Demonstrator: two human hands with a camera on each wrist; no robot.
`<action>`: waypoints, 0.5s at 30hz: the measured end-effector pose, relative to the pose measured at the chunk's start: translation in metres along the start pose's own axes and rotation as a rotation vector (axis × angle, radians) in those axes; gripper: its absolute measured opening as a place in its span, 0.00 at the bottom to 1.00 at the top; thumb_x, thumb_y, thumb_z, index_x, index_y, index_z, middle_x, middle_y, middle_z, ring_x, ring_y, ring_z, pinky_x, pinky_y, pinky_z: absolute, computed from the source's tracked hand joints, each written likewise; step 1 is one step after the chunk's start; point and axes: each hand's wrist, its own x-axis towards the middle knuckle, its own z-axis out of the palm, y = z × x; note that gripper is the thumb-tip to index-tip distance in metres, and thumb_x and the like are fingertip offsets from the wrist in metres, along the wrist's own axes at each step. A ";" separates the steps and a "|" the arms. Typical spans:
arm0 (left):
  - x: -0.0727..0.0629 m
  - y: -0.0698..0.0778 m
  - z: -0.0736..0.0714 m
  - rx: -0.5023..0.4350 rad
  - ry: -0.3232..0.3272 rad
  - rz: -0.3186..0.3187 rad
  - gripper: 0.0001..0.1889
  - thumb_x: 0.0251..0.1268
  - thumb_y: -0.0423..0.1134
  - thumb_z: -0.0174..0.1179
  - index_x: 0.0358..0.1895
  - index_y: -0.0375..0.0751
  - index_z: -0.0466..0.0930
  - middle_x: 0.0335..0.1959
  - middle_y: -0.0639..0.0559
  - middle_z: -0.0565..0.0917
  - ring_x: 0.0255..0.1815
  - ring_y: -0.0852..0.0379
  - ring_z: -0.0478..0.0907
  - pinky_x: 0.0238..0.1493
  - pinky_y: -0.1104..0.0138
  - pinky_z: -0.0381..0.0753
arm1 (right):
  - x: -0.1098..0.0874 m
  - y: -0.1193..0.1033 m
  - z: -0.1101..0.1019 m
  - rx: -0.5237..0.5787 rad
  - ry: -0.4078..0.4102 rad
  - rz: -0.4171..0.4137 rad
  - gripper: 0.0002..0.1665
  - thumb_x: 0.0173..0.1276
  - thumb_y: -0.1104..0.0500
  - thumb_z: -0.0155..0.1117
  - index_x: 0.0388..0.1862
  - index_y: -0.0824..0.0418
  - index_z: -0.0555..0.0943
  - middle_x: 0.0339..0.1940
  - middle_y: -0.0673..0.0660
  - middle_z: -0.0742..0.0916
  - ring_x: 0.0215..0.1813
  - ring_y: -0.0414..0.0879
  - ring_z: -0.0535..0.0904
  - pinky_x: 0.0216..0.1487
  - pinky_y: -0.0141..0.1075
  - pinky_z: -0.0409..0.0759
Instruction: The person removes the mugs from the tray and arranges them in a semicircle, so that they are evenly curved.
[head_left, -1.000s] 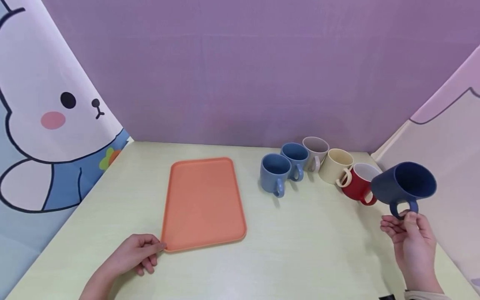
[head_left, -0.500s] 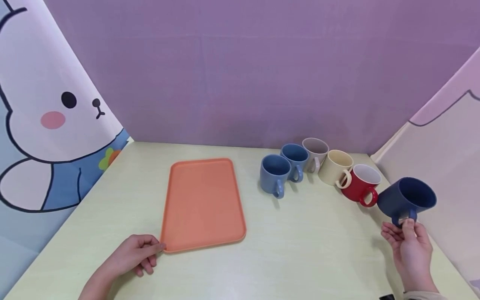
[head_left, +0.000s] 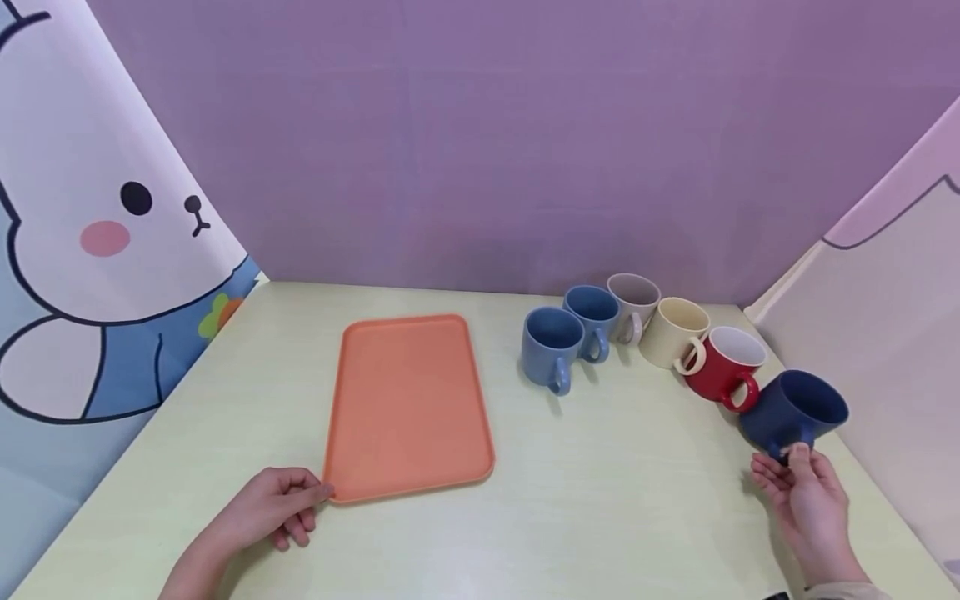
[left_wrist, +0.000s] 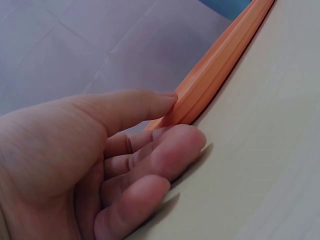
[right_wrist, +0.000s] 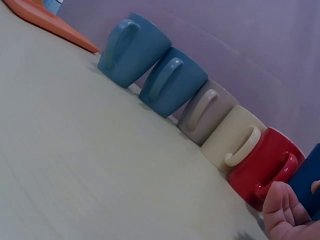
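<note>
My right hand (head_left: pixel 810 504) pinches the handle of a dark blue mug (head_left: pixel 780 412), thumb on the near side. The mug is beside the red mug (head_left: pixel 716 375) at the right end of a row; whether its base touches the table is hard to tell. In the right wrist view, only part of the dark blue mug (right_wrist: pixel 307 185) shows at the edge, behind my fingers (right_wrist: pixel 282 210). My left hand (head_left: pixel 273 508) pinches the near left corner of an orange tray (head_left: pixel 408 408). In the left wrist view, the thumb lies against the tray's rim (left_wrist: pixel 215 65), with other fingers curled below.
Two light blue mugs (head_left: pixel 551 346), a grey mug (head_left: pixel 630 304) and a cream mug (head_left: pixel 671 333) continue the row leftward along the back right of the pale table (head_left: pixel 585 500). A purple backdrop (head_left: pixel 480 150) rises behind; printed panels stand at both sides.
My right hand has lowered the dark blue mug and brought it slightly left, close to the red mug. My left hand and the tray have stayed in place.
</note>
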 end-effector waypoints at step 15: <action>-0.001 -0.003 -0.001 -0.025 -0.015 0.004 0.15 0.75 0.44 0.57 0.43 0.32 0.81 0.22 0.47 0.81 0.20 0.55 0.81 0.18 0.64 0.79 | -0.004 0.010 0.008 -0.214 -0.017 0.060 0.11 0.77 0.54 0.52 0.39 0.60 0.75 0.30 0.61 0.88 0.34 0.49 0.88 0.36 0.37 0.85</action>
